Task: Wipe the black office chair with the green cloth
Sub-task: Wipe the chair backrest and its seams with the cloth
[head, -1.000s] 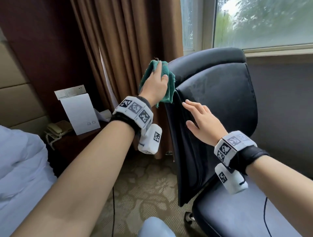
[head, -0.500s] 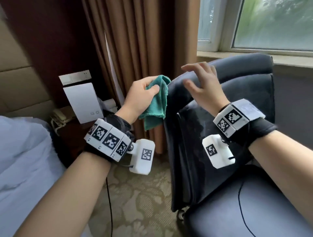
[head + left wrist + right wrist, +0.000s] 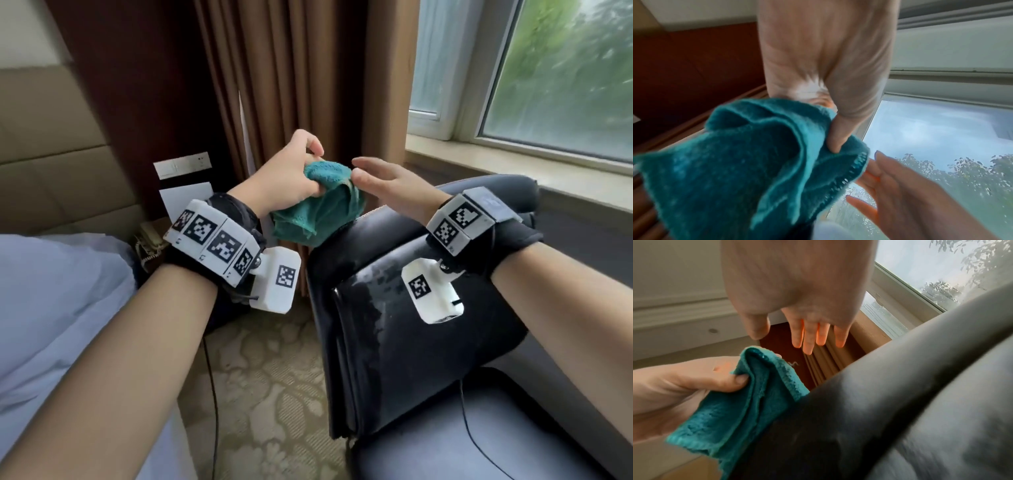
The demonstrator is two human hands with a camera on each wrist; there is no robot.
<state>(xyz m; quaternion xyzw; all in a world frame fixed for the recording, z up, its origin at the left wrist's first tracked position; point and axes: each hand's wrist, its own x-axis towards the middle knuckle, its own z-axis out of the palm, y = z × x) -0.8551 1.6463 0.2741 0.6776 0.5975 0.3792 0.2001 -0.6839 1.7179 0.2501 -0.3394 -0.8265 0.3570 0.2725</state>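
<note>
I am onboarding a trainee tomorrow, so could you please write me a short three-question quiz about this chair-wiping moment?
1. True or false: the right hand grips the green cloth.
2. Multiple choice: where is the cloth in the head view? A) spread flat on the seat B) bunched in the left hand above the black office chair backrest C) lying on the carpet
3. Fill in: the right hand's fingers are ____ (straight or curled).

Key:
1. False; its fingers are extended beside the cloth and it holds nothing.
2. B
3. straight
</note>
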